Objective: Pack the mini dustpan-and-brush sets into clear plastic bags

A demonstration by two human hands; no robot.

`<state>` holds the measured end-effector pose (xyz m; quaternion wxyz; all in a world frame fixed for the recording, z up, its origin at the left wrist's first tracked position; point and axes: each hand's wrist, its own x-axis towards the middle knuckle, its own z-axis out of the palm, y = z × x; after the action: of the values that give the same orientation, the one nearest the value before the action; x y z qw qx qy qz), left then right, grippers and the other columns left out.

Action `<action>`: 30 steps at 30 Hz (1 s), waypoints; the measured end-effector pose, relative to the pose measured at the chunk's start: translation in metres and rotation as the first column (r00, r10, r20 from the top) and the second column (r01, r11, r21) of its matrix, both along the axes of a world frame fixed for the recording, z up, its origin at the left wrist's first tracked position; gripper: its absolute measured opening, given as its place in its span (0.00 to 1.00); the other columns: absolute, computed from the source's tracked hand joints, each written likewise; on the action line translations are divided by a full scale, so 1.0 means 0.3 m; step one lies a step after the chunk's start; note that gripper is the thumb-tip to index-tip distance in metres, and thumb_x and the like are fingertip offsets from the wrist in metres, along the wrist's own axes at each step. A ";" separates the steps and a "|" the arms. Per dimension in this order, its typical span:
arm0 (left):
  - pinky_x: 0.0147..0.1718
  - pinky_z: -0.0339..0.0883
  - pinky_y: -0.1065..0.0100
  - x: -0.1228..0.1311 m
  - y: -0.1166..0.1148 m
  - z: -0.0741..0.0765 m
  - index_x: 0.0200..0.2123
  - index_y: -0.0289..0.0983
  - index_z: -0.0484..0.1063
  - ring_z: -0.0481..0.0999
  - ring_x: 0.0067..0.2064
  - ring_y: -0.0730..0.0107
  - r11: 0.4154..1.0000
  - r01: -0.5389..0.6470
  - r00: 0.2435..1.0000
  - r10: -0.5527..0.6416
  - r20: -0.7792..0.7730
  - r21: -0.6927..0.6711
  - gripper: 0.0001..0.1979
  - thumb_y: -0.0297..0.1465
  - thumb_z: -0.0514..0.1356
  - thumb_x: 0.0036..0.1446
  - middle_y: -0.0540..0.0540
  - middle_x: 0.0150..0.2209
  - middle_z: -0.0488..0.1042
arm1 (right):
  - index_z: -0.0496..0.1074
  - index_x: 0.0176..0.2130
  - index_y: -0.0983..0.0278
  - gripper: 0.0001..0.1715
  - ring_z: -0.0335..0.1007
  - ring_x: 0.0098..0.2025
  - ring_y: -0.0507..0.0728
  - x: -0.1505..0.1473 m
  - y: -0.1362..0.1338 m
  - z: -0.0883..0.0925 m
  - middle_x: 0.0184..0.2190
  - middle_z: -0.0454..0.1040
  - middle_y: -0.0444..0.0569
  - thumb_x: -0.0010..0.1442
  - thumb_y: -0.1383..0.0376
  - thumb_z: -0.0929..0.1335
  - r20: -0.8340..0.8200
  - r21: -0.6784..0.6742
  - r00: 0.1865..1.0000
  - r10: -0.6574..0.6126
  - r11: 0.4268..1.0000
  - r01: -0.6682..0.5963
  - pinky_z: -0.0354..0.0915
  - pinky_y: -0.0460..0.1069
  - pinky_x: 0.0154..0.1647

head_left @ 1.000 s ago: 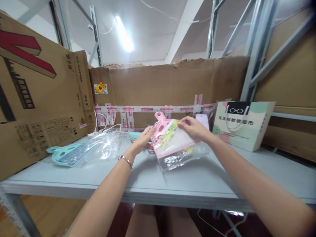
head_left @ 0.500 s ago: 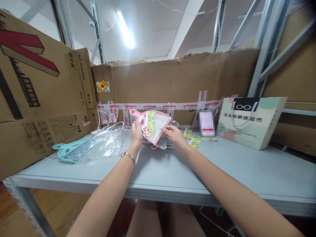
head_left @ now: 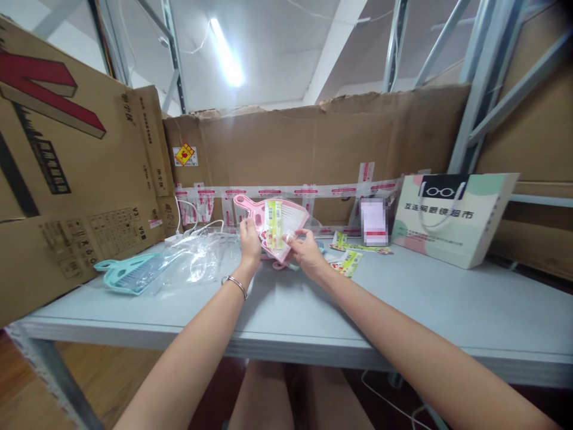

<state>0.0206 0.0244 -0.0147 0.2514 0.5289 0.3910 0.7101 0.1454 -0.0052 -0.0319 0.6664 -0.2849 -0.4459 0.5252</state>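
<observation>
A pink dustpan and brush set [head_left: 292, 216] in clear plastic, with a yellow-green label card [head_left: 273, 224] on its front, is held up above the table. My left hand [head_left: 250, 242] grips its left side, just below the pink handle. The fingers of my right hand [head_left: 307, 251] are closed on the lower right edge of the same set. Beneath it, partly hidden by the hands, something pink and teal lies on the table. More label cards [head_left: 350, 261] lie to the right of my right hand.
On the grey table [head_left: 286, 310], a teal dustpan set [head_left: 129, 273] and clear plastic bags [head_left: 197, 260] lie left. A blurred upright phone-like object [head_left: 375, 222] and a paper gift bag [head_left: 441, 224] stand right. Large cardboard boxes [head_left: 268, 149] border the back and left.
My right hand has shifted slightly left along the set's lower edge. The set is still held up in both hands, and the label cards at the right show more.
</observation>
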 end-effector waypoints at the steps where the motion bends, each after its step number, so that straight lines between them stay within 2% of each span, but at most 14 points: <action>1: 0.44 0.64 0.66 0.008 -0.014 0.005 0.40 0.39 0.63 0.71 0.43 0.67 1.000 -0.016 1.000 0.016 -0.004 0.003 0.16 0.43 0.44 0.62 0.45 0.40 0.71 | 0.51 0.36 0.56 0.37 0.72 0.26 0.54 -0.003 0.003 -0.006 0.26 0.70 0.37 0.35 0.60 0.77 0.019 -0.001 1.000 -0.024 1.000 0.024 0.69 0.49 0.22; 4: 0.46 0.62 0.67 0.018 -0.036 0.020 0.39 0.39 0.65 0.70 0.47 0.66 0.999 -0.045 0.999 0.045 -0.010 0.025 0.14 0.41 0.47 0.61 0.45 0.42 0.72 | 0.50 0.36 0.56 0.40 0.73 0.28 0.56 -0.002 0.009 -0.010 0.27 0.70 0.37 0.30 0.63 0.77 0.050 -0.002 0.993 -0.111 0.994 0.112 0.69 0.49 0.23; 6: 0.45 0.62 0.67 0.007 -0.028 0.028 0.37 0.38 0.67 0.71 0.46 0.65 0.997 -0.078 0.996 0.078 0.042 0.000 0.14 0.40 0.47 0.61 0.44 0.41 0.72 | 0.49 0.35 0.56 0.40 0.74 0.30 0.56 0.007 0.006 0.002 0.27 0.72 0.38 0.30 0.64 0.77 0.032 0.021 0.990 -0.141 0.990 0.140 0.70 0.49 0.26; 10: 0.36 0.63 0.68 -0.036 0.019 0.034 0.27 0.36 0.65 0.71 0.37 0.67 0.975 -0.202 0.955 0.218 0.201 -0.096 0.18 0.42 0.47 0.59 0.46 0.31 0.71 | 0.48 0.35 0.56 0.40 0.74 0.30 0.55 0.027 -0.009 0.038 0.28 0.74 0.38 0.31 0.62 0.76 0.026 0.078 0.998 -0.060 0.995 0.058 0.70 0.50 0.29; 13: 0.31 0.62 0.71 -0.060 0.042 0.038 0.24 0.37 0.62 0.69 0.32 0.70 0.963 -0.236 0.921 0.264 0.286 -0.130 0.19 0.46 0.48 0.57 0.50 0.25 0.67 | 0.49 0.35 0.57 0.39 0.74 0.29 0.56 0.032 -0.019 0.052 0.27 0.74 0.37 0.32 0.62 0.76 0.101 0.091 0.994 -0.028 0.996 0.019 0.69 0.50 0.28; 15: 0.29 0.62 0.71 -0.079 0.041 0.051 0.26 0.37 0.63 0.69 0.30 0.72 0.977 -0.161 0.920 0.200 0.338 -0.141 0.19 0.46 0.49 0.55 0.50 0.24 0.67 | 0.50 0.35 0.57 0.37 0.74 0.28 0.55 0.045 -0.025 0.058 0.26 0.74 0.37 0.33 0.62 0.76 0.157 0.098 0.987 -0.022 0.995 0.006 0.69 0.49 0.27; 18: 0.29 0.64 0.72 -0.125 0.014 0.088 0.31 0.36 0.67 0.71 0.29 0.73 0.986 0.036 0.923 0.030 0.383 -0.163 0.15 0.43 0.56 0.51 0.49 0.28 0.70 | 0.53 0.35 0.58 0.34 0.74 0.27 0.54 0.098 -0.038 0.074 0.25 0.74 0.37 0.33 0.62 0.76 0.210 0.087 0.978 0.000 0.996 -0.018 0.67 0.46 0.26; 20: 0.29 0.64 0.72 -0.161 -0.013 0.115 0.32 0.36 0.68 0.71 0.30 0.74 0.983 0.018 0.946 0.042 0.321 -0.183 0.14 0.41 0.59 0.49 0.48 0.31 0.72 | 0.54 0.35 0.58 0.33 0.73 0.26 0.53 0.143 -0.051 0.088 0.25 0.75 0.38 0.34 0.62 0.76 0.269 0.055 0.962 0.054 0.996 -0.072 0.66 0.45 0.24; 22: 0.28 0.63 0.73 -0.188 -0.040 0.134 0.30 0.35 0.71 0.71 0.31 0.73 0.986 -0.009 0.994 0.027 0.108 -0.164 0.15 0.42 0.62 0.47 0.46 0.32 0.74 | 0.56 0.36 0.59 0.32 0.73 0.25 0.52 0.178 -0.065 0.100 0.25 0.75 0.39 0.37 0.62 0.75 0.340 0.018 0.931 0.131 0.989 -0.146 0.65 0.44 0.23; 24: 0.26 0.62 0.72 -0.199 -0.057 0.140 0.26 0.34 0.73 0.71 0.29 0.72 0.973 0.107 0.982 -0.136 -0.133 -0.205 0.16 0.42 0.65 0.43 0.46 0.28 0.74 | 0.56 0.37 0.58 0.30 0.72 0.25 0.53 0.193 -0.074 0.105 0.25 0.76 0.40 0.38 0.62 0.75 0.374 0.006 0.910 0.180 0.981 -0.196 0.64 0.44 0.22; 26: 0.24 0.62 0.72 -0.204 -0.057 0.134 0.23 0.33 0.73 0.70 0.26 0.71 0.932 0.231 0.928 -0.297 -0.224 -0.280 0.15 0.41 0.66 0.41 0.45 0.24 0.74 | 0.57 0.37 0.58 0.30 0.72 0.24 0.53 0.197 -0.070 0.104 0.24 0.75 0.39 0.38 0.62 0.75 0.365 0.024 0.914 0.179 0.979 -0.202 0.62 0.43 0.20; 27: 0.24 0.62 0.72 -0.208 -0.050 0.129 0.23 0.33 0.73 0.70 0.25 0.71 0.929 0.225 0.931 -0.294 -0.217 -0.293 0.14 0.40 0.65 0.42 0.45 0.23 0.74 | 0.57 0.37 0.58 0.30 0.72 0.24 0.53 0.200 -0.063 0.102 0.24 0.75 0.39 0.38 0.63 0.75 0.348 0.037 0.923 0.164 0.981 -0.188 0.62 0.43 0.20; 28: 0.25 0.63 0.71 -0.217 -0.040 0.123 0.23 0.33 0.74 0.71 0.25 0.71 0.944 0.161 0.955 -0.222 -0.195 -0.288 0.13 0.38 0.64 0.44 0.45 0.23 0.74 | 0.57 0.38 0.58 0.31 0.71 0.23 0.53 0.205 -0.053 0.101 0.23 0.74 0.39 0.37 0.63 0.75 0.322 0.051 0.936 0.139 0.985 -0.164 0.63 0.43 0.20; 30: 0.28 0.66 0.70 -0.252 -0.016 0.113 0.26 0.33 0.74 0.74 0.28 0.69 0.958 -0.088 0.989 0.050 -0.142 -0.274 0.10 0.35 0.60 0.48 0.44 0.26 0.75 | 0.57 0.37 0.58 0.32 0.71 0.24 0.53 0.227 -0.026 0.100 0.23 0.73 0.38 0.34 0.65 0.75 0.247 0.075 0.967 0.065 0.993 -0.086 0.65 0.45 0.22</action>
<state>-0.0549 0.0195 0.0192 0.2720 0.5204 0.5216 0.6190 0.2136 -0.0128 -0.0017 0.5977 -0.3016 -0.5570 0.4915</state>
